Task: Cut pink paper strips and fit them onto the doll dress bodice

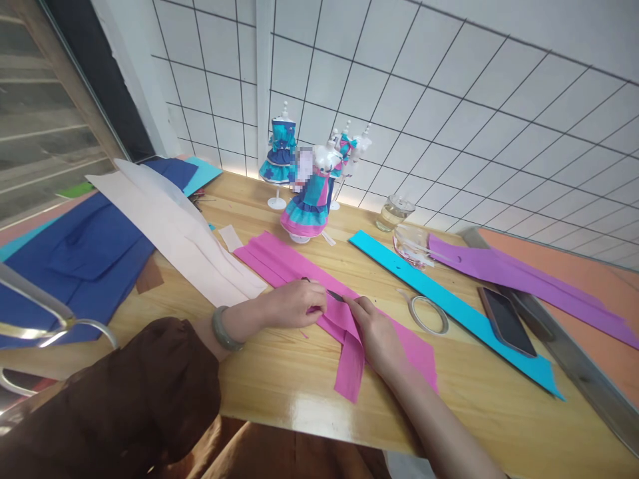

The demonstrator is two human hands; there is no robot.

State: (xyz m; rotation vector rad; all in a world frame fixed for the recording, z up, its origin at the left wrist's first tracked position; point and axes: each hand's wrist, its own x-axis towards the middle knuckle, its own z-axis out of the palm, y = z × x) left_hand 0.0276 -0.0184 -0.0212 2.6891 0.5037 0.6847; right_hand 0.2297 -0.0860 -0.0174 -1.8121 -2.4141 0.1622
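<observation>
My left hand [302,303], with a bracelet on its wrist, is closed around a dark pointed tool [335,295], whose rear part is mostly hidden by the fingers. The tool's tip points right over pink crepe paper [269,258] lying across the table. My right hand [375,329] pinches a folded pink strip [351,366] near that tip. One end of the strip hangs toward the table's front edge. The two hands are a short distance apart.
Mini mannequins in dresses [307,209] stand behind. White paper [170,226], blue paper [94,259] and large scissors [64,322] lie left. Right are a turquoise strip [439,296], tape roll [428,315], phone [508,321], purple paper [524,283] and glass cup [394,213].
</observation>
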